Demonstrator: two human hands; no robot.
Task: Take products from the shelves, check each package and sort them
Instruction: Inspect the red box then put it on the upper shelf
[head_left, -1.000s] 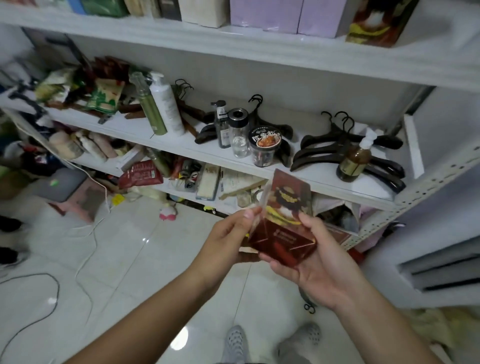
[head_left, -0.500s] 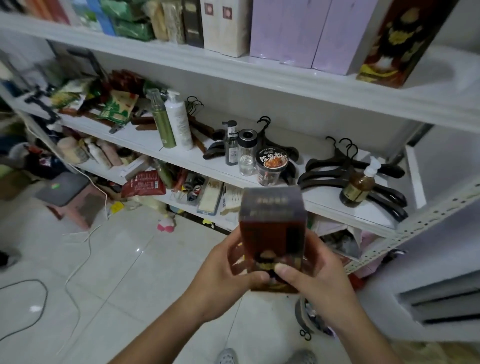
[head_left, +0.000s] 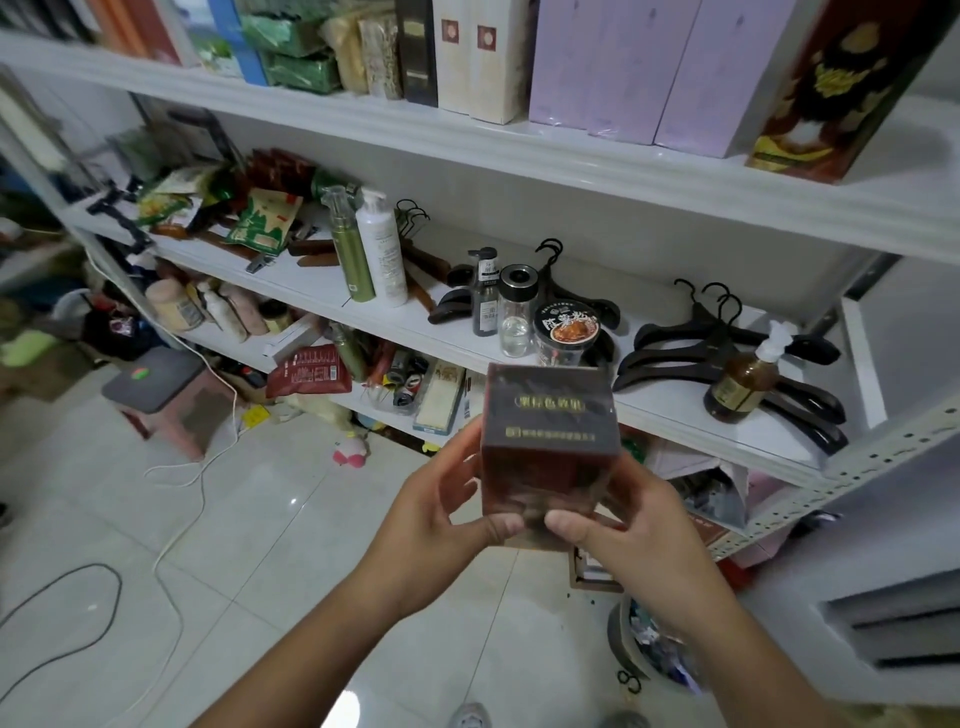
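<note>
Both hands, left (head_left: 441, 512) and right (head_left: 631, 525), grip dark box (head_left: 550, 441).

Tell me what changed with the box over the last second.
The dark red-brown cardboard box was turned from its broad printed face to end-on, with the gold-lettered end panel facing the camera. The left hand and right hand kept gripping it. The black plastic hangers on the white shelf stayed put.

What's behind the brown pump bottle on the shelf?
Black hangers lie stacked behind the brown pump bottle, spreading out to both sides. The bottle covers their middle parts, so anything tucked there is hidden.
</note>
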